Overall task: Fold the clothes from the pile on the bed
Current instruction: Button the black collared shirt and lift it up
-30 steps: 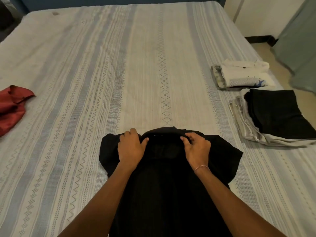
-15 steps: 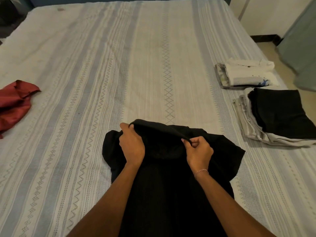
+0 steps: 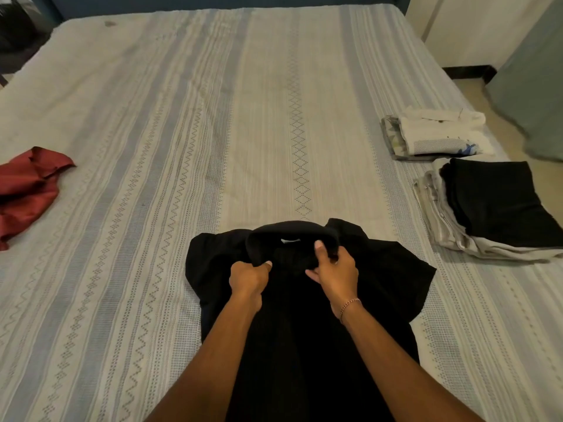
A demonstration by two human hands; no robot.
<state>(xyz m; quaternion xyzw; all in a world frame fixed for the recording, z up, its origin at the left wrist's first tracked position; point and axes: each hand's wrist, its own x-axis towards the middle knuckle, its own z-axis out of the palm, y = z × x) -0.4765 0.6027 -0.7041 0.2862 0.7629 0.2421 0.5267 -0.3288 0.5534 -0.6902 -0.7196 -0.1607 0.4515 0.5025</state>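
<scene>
A black shirt (image 3: 307, 315) was laid flat on the near middle of the bed (image 3: 189, 123), its collar end turned away from the viewer and its short sleeves spread to either side. The collar (image 3: 292, 236) was raised off the body of the shirt and arched upward, and a small white label was seen inside it. The left hand (image 3: 248, 277) was clenched on the fabric at the left end of the collar, the thumb pressed on top. The right hand (image 3: 336, 269) was closed on the right end of the collar, with the thumb extended along the inner edge and the fingers curled behind. A thin bracelet (image 3: 348, 305) was worn on the right wrist. Both forearms were extended over the lower part of the shirt. A crumpled red garment (image 3: 26, 190) was seen at the left edge of the bed, well apart from the shirt. Two folded stacks were placed along the right edge: a white and patterned stack (image 3: 435, 137) farther away, and just nearer a grey stack with a folded black garment (image 3: 493, 199) on top. The bed was covered with a striped, patterned sheet.
</scene>
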